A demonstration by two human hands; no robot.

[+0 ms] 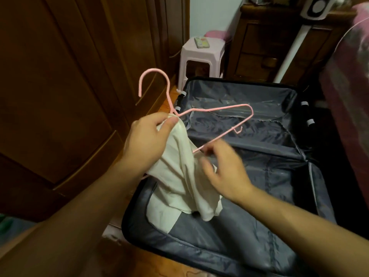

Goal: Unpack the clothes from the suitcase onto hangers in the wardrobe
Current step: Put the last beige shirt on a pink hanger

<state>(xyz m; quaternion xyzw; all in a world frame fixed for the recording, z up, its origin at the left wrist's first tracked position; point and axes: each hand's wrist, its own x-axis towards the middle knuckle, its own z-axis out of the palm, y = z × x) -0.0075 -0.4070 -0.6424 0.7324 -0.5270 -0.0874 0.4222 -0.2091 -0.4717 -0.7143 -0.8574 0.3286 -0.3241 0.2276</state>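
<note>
From the head camera, the left hand [145, 136] pinches a cream garment [179, 176] together with the neck of a pink wire hanger [219, 108], held over the open suitcase [249, 176]. The cloth hangs down into the suitcase's near half. The right hand [223, 172] is blurred, fingers loosely spread beside the cloth near the hanger's lower bar, gripping nothing visible. The brown wardrobe [60, 86] stands left; a pink stool [201, 58] behind.
</note>
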